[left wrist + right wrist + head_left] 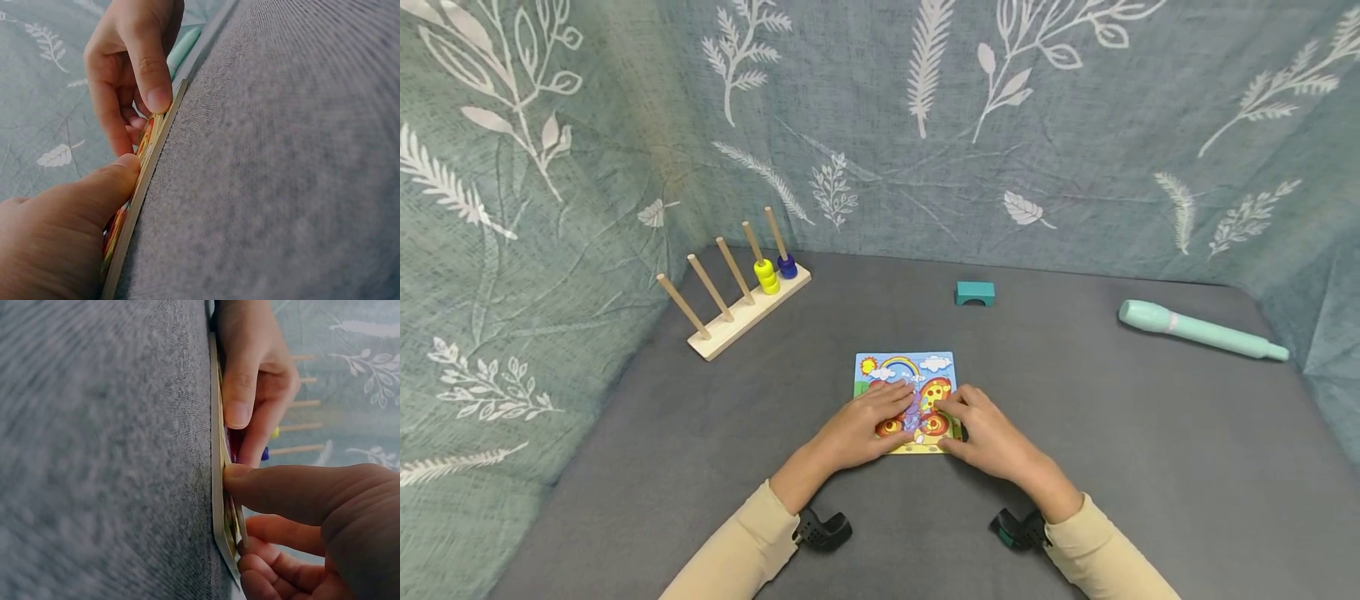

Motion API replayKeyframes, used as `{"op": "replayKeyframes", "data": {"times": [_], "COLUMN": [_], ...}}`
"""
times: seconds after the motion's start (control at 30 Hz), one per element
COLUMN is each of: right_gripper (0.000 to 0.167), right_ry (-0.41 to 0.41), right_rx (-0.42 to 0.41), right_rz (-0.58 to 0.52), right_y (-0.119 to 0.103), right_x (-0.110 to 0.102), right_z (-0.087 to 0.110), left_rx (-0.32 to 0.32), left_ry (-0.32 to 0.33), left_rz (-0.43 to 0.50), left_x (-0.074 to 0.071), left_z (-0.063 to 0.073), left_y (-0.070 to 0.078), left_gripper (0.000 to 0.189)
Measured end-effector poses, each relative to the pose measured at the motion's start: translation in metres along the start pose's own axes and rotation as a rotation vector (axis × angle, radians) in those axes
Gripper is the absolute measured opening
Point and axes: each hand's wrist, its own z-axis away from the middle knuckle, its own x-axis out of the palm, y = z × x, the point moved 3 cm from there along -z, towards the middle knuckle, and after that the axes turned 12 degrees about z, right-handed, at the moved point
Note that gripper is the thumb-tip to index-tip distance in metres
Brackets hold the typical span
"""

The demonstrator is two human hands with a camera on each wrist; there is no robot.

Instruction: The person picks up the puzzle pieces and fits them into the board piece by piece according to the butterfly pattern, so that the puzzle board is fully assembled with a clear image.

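Observation:
A picture puzzle board (900,364) with a butterfly, a rainbow and a sun lies flat on the dark table. My left hand (867,423) rests across its left half, fingers fairly straight, covering part of the butterfly. From the right side, my right hand (988,435) pinches a butterfly wing puzzle piece (936,393) between thumb and fingers. In the right wrist view that puzzle piece (242,526) stands slightly tilted off the board (217,444). The left thumb presses on the picture near the front edge in the left wrist view.
A wooden peg stand (737,325) with yellow and blue rings is at the back left. Behind the board sits a teal arch block (975,293). A mint-green stick-shaped toy (1206,332) lies to the right. Leaf-patterned cloth (865,125) hangs along the table's back edge.

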Motion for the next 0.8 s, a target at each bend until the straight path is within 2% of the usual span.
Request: {"op": "replayKeyframes", "data": {"times": [0.3, 0.57, 0.8], "right_gripper": [0.047, 0.055, 0.061], "right_ry": [-0.017, -0.054, -0.105], "right_rx": [0.034, 0.009, 0.000], "right_rz": [-0.036, -0.047, -0.092], "right_y": [0.0010, -0.0001, 0.0039], "right_x": [0.0006, 0.0006, -0.0013], "right_z": [-0.0017, -0.0027, 0.0016], "left_rx": [-0.008, -0.001, 0.032], "left_ry": [-0.008, -0.007, 0.029], "left_rz": [0.000, 0.000, 0.009], "left_x": [0.0006, 0.0004, -0.0007], "left_z": [-0.0017, -0.0020, 0.0023], "left_y": [-0.0003, -0.0008, -0.0010], "left_gripper": [0.060, 0.059, 0.058]}}
